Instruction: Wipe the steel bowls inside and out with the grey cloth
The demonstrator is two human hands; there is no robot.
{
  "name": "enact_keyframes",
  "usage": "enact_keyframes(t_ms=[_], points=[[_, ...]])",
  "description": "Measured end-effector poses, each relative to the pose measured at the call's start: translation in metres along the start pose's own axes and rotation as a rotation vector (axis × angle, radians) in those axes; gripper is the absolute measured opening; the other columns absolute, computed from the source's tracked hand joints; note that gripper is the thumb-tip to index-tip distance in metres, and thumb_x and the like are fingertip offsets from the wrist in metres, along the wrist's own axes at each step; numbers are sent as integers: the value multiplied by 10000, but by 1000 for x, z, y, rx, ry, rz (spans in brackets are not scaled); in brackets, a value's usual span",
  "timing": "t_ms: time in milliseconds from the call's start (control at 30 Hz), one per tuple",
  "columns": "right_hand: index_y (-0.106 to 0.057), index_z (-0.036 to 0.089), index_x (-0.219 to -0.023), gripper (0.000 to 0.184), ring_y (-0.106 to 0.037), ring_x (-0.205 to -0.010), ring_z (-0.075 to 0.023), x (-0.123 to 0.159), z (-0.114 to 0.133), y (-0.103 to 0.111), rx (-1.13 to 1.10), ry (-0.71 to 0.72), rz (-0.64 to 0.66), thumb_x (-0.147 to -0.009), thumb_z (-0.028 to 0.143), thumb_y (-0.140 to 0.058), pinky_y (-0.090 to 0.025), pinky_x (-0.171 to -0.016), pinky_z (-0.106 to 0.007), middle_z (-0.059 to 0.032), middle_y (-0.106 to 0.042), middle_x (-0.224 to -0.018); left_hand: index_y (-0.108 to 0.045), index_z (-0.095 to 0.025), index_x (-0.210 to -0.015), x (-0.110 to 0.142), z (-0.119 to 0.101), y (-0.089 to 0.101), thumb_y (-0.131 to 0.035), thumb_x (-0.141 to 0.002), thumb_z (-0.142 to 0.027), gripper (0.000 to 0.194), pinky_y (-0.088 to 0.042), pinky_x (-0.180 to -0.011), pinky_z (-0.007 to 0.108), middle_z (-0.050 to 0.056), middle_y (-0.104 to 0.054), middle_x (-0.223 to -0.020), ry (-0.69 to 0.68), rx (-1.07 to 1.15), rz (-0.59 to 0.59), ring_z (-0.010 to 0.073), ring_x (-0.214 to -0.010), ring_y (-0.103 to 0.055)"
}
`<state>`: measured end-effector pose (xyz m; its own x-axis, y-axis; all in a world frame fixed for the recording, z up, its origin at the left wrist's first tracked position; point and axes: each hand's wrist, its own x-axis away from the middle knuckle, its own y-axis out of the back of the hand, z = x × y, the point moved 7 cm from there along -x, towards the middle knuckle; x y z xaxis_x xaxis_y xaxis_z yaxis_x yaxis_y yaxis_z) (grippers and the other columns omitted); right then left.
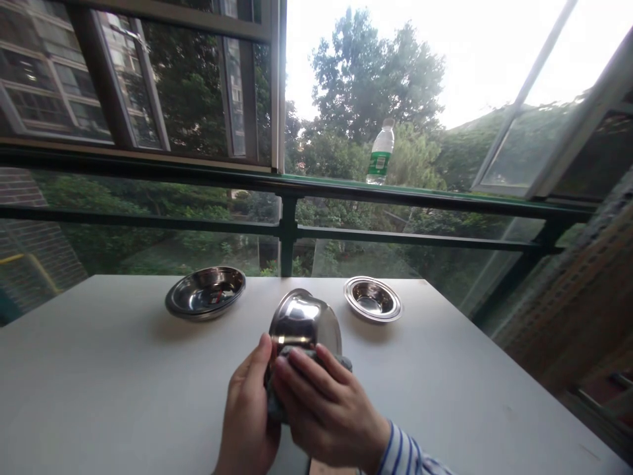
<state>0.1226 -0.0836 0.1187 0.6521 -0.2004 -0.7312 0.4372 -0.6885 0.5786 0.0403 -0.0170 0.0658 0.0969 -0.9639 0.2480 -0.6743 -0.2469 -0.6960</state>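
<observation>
A shiny steel bowl [302, 320], tilted on its side, is held above the table. My left hand [250, 409] grips it from the left, thumb up along its side. Against the bowl's near side, my right hand [329, 406] presses a bunched grey cloth [277, 406], fingers closed over it. Part of the bowl and most of the cloth are hidden behind my fingers. Farther back on the left sit nested steel dishes [190, 309], and to the right lies a smaller wide-rimmed steel bowl [373, 302].
The white table [113, 389] ends at a dark green railing [420, 198] with glass below. A plastic bottle [380, 155] with a green label stands at the rail by the open window. At the bottom edge, a brown flat item [329, 468] shows partly below my right hand.
</observation>
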Motion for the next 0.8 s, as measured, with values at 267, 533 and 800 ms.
enact_keyframes(t_ms=[267, 533, 800], points=[[-552, 91, -1203, 386, -465, -1203, -242, -33, -85, -12, -458, -536, 239, -886, 247, -396, -316, -1066, -413, -120, -549, -1268, -697, -106, -795, 2, 1, 2, -740, -644, -273, 229, -532, -599, 251, 25, -682, -650, 40, 12, 46, 178, -634, -655], [-604, 169, -1079, 372, -612, -938, -184, 22, -112, -41, -875, -937, -24, -959, 347, -300, -504, -839, -307, -44, -663, -976, -708, -129, -829, -4, -25, 9, -495, -838, -189, 221, -554, -675, 292, 52, -723, -706, 4, 140, -152, 175, -678, -682], [-576, 206, -1155, 339, -566, -1073, -209, 69, -77, -44, -954, -1143, -205, -927, 390, -407, -462, -934, -344, -47, -634, -1102, -703, -140, -954, -20, -36, 12, -454, -874, -204, 269, -544, -611, 219, 26, -719, -670, -29, 198, -228, 129, -643, -677]])
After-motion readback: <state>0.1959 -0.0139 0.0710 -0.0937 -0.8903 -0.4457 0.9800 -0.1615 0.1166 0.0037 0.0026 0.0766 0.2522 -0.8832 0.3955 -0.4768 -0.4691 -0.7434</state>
